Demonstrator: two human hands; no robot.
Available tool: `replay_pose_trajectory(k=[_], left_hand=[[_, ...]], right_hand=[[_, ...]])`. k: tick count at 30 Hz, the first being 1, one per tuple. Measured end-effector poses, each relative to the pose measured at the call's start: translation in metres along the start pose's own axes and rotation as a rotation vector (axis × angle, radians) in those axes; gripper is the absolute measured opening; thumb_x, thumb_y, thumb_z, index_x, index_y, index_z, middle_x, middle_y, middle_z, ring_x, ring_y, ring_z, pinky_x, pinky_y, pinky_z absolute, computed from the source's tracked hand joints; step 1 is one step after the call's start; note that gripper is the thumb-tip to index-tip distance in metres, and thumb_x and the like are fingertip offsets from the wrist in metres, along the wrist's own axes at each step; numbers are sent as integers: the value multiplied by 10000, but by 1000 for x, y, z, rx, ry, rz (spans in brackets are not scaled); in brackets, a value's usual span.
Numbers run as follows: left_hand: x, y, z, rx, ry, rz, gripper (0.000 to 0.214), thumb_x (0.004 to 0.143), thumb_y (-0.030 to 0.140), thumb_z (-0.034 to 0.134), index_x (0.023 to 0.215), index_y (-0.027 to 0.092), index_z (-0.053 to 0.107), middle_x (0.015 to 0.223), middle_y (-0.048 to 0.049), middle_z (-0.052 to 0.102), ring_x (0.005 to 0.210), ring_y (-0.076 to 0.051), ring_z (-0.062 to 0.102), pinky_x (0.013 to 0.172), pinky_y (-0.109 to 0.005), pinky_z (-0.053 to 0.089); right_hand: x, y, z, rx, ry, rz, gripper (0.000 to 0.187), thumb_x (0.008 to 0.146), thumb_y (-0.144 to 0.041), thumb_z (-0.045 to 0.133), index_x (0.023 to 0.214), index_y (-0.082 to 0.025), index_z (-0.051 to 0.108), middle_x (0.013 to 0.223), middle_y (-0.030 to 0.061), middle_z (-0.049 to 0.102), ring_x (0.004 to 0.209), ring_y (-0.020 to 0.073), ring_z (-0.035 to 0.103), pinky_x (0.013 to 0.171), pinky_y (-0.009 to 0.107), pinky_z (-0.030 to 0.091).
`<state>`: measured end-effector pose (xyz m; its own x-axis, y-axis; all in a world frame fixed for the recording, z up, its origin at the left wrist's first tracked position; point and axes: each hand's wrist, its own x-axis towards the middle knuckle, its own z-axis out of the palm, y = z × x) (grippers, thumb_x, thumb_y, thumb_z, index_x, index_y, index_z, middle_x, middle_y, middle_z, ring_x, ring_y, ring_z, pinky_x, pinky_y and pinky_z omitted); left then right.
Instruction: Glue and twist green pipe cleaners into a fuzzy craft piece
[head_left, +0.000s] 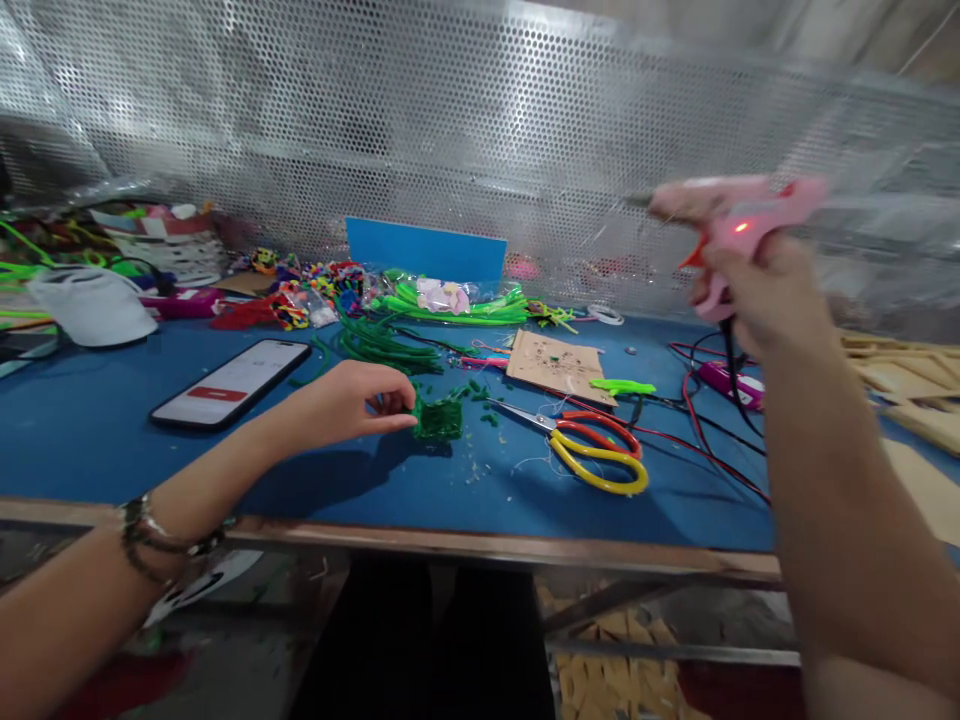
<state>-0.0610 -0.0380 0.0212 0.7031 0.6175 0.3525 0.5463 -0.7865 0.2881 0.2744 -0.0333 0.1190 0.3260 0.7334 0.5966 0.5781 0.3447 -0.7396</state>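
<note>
My right hand (pixel 765 280) is wrapped round the grip of a pink hot glue gun (pixel 750 205), raised above the table at the right. Its nozzle points left, an orange trigger shows under the fingers, and a red light glows on its side. Near the table's middle my left hand (pixel 367 400) pinches the left edge of a small dark green fuzzy square piece (pixel 439 420). Little green clippings (pixel 484 390) lie beside that piece. To its right rest scissors (pixel 577 440) with one red and one yellow handle loop.
A phone (pixel 232 385) lies at the left, near a white cap (pixel 94 305). Green pipe cleaners (pixel 386 345), a blue panel (pixel 427 250) and a cardboard piece (pixel 559 362) stand or lie behind. Red and black cables (pixel 697 440) cross the right side. Perforated metal sheeting (pixel 450 110) backs the table.
</note>
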Motion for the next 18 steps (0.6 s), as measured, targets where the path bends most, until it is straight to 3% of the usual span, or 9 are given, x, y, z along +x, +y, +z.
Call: replay_pose_trajectory(k=[3,5,8,13,18], left_hand=[[-3,-2,-5,18,-20,-24,200,737,322,494,676,140,550,619,1,572,559,-82,513,544,-157,382],[-4,-3,-8,23,-45,-24,202,741,324,485,684,141,551,631,-2,572,569,-85,514,552,-162,382],[-5,-5,-11,47,-77,-27,200,746,317,472,696,140,551,648,-6,570,577,-86,510,557,-167,377],[-8,-12,-12,100,-127,-56,171,743,270,447,739,134,550,691,-17,560,620,-97,506,585,-181,381],[-10,-11,-6,179,-118,-175,359,762,274,426,1088,128,461,753,-19,557,657,-116,514,620,-214,398]], right_hand=[[-13,34,19,-320,-276,79,73,707,-204,513,698,-135,490,480,-33,461,415,74,413,437,230,320],[-22,58,32,-560,-412,55,98,666,-203,544,645,-152,464,509,-25,464,430,89,414,445,231,315],[-28,84,45,-803,-510,-14,194,685,-244,502,542,-183,386,535,10,482,475,114,437,468,231,313],[-28,96,45,-952,-533,-103,222,687,-317,461,543,-206,334,575,32,517,501,131,459,461,222,309],[-29,98,44,-967,-545,-131,237,670,-333,456,535,-213,304,537,4,486,462,118,418,441,218,278]])
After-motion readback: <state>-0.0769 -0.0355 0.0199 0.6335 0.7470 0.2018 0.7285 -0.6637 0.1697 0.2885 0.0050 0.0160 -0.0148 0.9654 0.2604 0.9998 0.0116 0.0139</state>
